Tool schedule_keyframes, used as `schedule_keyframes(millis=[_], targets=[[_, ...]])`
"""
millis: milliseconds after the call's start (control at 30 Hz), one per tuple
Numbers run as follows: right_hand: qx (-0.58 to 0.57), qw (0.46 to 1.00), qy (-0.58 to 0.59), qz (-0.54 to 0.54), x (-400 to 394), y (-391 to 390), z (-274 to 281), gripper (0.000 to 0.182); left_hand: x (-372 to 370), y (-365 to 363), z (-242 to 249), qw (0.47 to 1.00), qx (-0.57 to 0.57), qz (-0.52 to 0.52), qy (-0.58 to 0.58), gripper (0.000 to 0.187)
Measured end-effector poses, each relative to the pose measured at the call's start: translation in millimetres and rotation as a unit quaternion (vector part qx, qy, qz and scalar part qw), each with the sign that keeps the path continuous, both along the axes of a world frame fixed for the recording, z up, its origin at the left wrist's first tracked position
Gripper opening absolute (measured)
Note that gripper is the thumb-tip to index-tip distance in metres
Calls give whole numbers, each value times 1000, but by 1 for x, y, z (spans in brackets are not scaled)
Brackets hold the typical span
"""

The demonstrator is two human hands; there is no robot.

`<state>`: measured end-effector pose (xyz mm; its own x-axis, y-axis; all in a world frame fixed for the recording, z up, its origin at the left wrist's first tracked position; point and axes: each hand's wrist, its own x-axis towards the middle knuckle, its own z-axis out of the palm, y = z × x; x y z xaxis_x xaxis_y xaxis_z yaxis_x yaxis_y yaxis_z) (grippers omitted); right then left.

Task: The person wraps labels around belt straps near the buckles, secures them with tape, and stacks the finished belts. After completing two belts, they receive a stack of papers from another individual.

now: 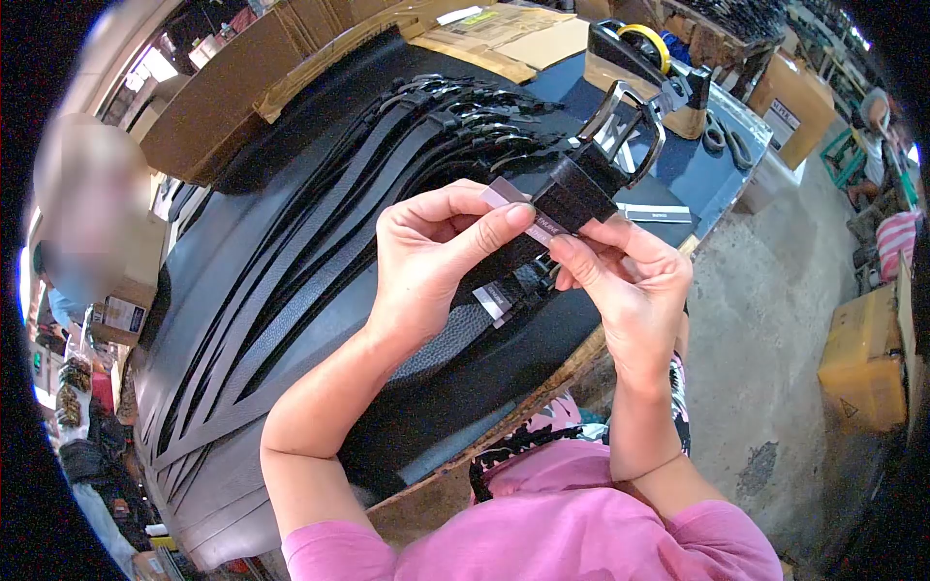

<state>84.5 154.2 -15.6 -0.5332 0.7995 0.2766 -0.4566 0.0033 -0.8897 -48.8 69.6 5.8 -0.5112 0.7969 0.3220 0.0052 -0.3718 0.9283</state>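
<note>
1. The table (678, 145) spreads out beyond the fingers, covered with a dark sheet, and carries everything else in view.
2. A pile of belts (320, 252) lies fanned over it, below and beyond the left hand, their buckle ends gathered just past the fingertips.
3. The belt (581, 189) being worked on is lifted clear of the pile. Its strap runs down beneath both hands, and its metal buckle (625, 131) stands just above the right fingers.
4. The left hand (436, 261) is closed in a pinch: thumb and forefinger meet on the near end of a small paper label (528, 218), with the other fingers curled behind.
5. The right hand (630, 276) is also closed, its thumb and fingers gripping the belt just below the buckle, where the label lies against the leather.
6. A tape dispenser (639, 53) and scissors (727, 140) sit well beyond the fingers, at the table's far edge.
7. More labels (654, 213) lie flat on the sheet just right of the fingertips.
8. To do this step well, the person would probably want to keep the label square to the strap, hold the leather steady with the right hand, and press from the pinched end outward so that it does not crease.
</note>
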Motion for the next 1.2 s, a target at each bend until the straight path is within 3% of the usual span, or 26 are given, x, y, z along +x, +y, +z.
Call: schedule_keyframes(millis=[967,1200], targets=[[-3,1000,-4,5,0,1,-2,11,1,-1,1,1000,-6,7,11,5],[-4,999,34,28,-3,4,-6,18,1,-2,2,999,-15,16,27,6]])
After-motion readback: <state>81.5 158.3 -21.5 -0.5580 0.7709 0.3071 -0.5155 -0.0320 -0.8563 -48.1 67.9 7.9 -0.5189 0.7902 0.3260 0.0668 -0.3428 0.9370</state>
